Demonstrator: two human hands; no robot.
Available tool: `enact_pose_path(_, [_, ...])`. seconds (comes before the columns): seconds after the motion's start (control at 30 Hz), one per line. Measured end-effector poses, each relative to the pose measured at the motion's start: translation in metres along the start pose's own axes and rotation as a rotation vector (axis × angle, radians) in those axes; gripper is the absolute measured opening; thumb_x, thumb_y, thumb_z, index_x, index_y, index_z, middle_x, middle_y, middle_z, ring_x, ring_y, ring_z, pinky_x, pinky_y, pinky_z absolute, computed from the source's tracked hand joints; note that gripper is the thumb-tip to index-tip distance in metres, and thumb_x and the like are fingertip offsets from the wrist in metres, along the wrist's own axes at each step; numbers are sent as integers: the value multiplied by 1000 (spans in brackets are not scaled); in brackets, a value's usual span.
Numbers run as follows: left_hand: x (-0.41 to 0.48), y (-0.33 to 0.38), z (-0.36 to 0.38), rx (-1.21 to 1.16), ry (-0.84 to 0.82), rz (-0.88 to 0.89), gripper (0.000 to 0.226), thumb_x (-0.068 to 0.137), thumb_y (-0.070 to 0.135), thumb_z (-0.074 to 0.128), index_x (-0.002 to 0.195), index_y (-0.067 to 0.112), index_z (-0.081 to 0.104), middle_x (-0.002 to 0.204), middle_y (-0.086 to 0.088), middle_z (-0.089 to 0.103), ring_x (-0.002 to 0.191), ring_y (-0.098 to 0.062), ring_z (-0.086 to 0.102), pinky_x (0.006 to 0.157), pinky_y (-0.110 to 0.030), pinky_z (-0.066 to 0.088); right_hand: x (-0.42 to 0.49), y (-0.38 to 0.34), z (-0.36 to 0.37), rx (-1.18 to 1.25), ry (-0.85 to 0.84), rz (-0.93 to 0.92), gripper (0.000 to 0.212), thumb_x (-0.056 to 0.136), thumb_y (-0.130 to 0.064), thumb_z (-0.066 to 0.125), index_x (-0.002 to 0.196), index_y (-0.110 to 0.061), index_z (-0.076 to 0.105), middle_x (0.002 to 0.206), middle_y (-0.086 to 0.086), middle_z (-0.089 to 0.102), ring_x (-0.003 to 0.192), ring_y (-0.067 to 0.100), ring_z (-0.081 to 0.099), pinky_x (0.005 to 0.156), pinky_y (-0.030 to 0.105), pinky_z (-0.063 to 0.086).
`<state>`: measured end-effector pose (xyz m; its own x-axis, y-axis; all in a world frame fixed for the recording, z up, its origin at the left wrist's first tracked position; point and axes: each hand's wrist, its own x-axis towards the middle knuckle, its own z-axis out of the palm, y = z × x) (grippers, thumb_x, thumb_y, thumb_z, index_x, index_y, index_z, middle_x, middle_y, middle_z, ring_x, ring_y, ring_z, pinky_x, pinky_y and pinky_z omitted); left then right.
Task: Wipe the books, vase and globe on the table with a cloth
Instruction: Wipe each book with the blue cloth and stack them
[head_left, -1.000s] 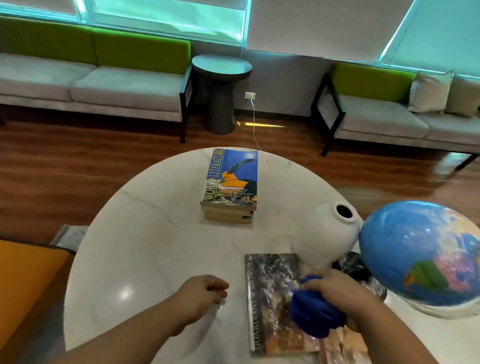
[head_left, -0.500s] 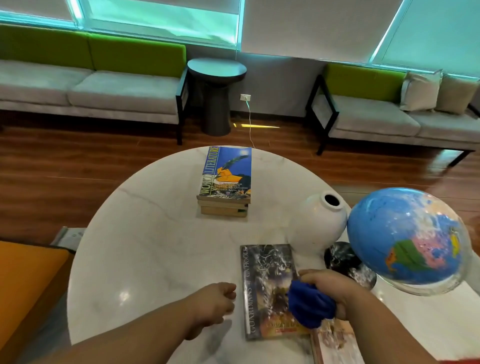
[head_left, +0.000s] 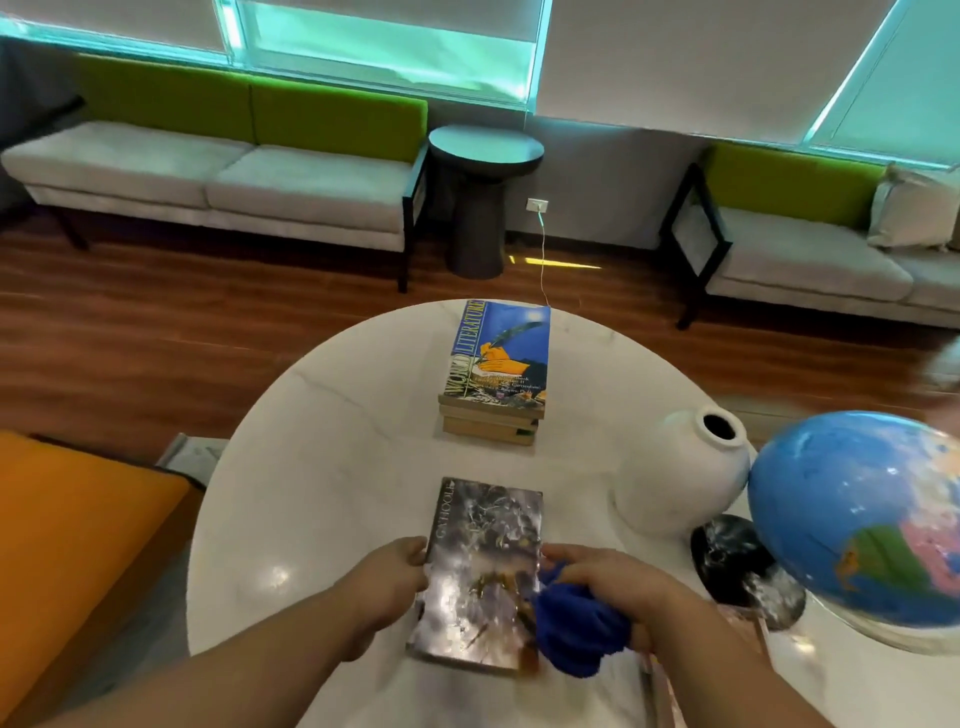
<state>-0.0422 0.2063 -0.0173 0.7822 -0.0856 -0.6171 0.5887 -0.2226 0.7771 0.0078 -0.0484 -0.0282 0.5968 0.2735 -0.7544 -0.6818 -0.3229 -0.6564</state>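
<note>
The dark book (head_left: 485, 566) lies at the near side of the round white table (head_left: 322, 467), right in front of the person. The left hand (head_left: 387, 587) grips its left edge with curled fingers. The right hand (head_left: 618, 587) is closed round a bunched blue cloth (head_left: 576, 629), which presses against the book's right edge and lower cover. From where I stand, this looks like the wiping of this one book, held steady on one side and rubbed from the other.

Further back, the stack of books (head_left: 493, 384) with the blue cover on top sits near the table's far edge, well apart from the cloth. The white vase (head_left: 680, 483) stands to the right, and the globe (head_left: 862, 519) just beside it looks to be touching it. No surface shows whether it has been cleaned already. Judging by where the cloth is, I'd say the stack, the vase and the globe are all left to do, so the job seems to be at an early stage.
</note>
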Motion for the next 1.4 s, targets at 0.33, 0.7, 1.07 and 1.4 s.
enact_pose_path(0.33, [2,-41,-43,661,206,150,66,92,20,55,151,23,26,158,7,21,142,-10,26,111,-17,20,14,-18,52,-600,313,-368,20,87,-6,47,103,-17,43,94,2,53,75,11,52,59,20,39])
enact_pose_path(0.7, [6,-48,-36,1128,176,275,82,85,52,54,153,33,12,160,17,6,141,-13,20,106,-36,32,20,26,64,-990,345,-551,23,96,-20,47,116,-16,58,112,-4,48,96,10,50,77,17,37])
enact_pose_path(1.07, [9,-46,-33,1188,182,265,81,87,51,55,153,31,13,159,18,5,142,-12,17,109,-35,29,30,20,60,-1324,357,-624,19,97,-25,47,79,-27,47,87,2,56,69,15,52,68,37,43])
enact_pose_path(1.4, [10,-50,-32,1162,187,276,80,88,50,57,153,31,14,159,19,5,143,-12,15,111,-37,29,21,18,70,-1281,261,-628,12,99,-22,43,95,-20,54,97,2,56,75,15,52,67,26,44])
